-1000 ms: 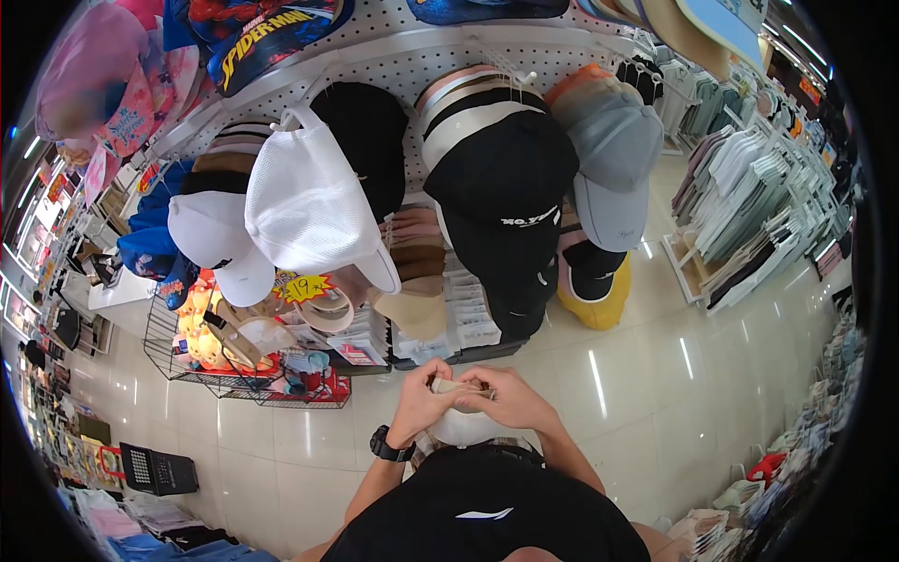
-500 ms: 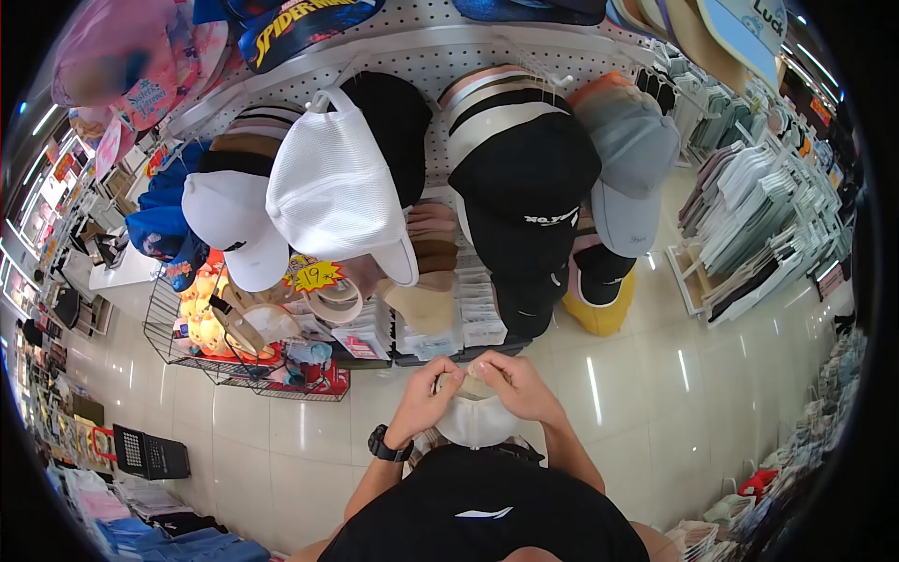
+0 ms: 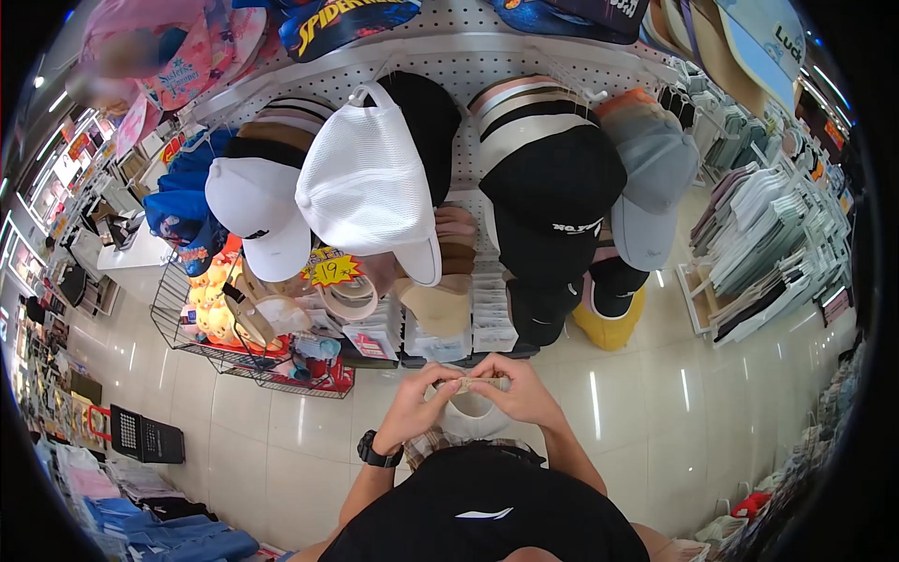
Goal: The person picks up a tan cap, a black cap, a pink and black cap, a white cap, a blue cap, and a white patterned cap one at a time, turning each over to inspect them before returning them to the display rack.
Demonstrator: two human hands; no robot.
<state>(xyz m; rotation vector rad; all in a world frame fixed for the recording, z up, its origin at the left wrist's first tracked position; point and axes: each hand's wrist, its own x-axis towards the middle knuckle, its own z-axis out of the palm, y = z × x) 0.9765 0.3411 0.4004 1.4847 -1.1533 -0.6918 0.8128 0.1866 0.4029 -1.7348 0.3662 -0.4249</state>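
In front of my chest I hold a white baseball cap [image 3: 471, 423] with both hands. Its pale strap [image 3: 482, 384] runs between my fingertips at the side away from me. My left hand [image 3: 423, 398], below a black wristwatch [image 3: 377, 450], pinches one end of the strap. At the other end my right hand [image 3: 520, 389] is closed on it with thumb and fingers. The fingertips of both hands are close together over the cap. Part of the cap's rounded body shows below them, with the rest hidden by my hands and shirt.
Ahead, a white mesh cap [image 3: 365, 178], a black cap [image 3: 552, 183] and a grey cap [image 3: 649, 187] hang on a pegboard rack. A yellow price sign [image 3: 332, 270] and a wire basket [image 3: 178, 318] sit lower left. Clothes racks [image 3: 758, 234] stand right; a black shopping basket [image 3: 145, 436] is on the floor.
My view has turned slightly left, so the rack appears farther right. The cap has tipped, showing less of its crown, and my fingers have moved along the strap.
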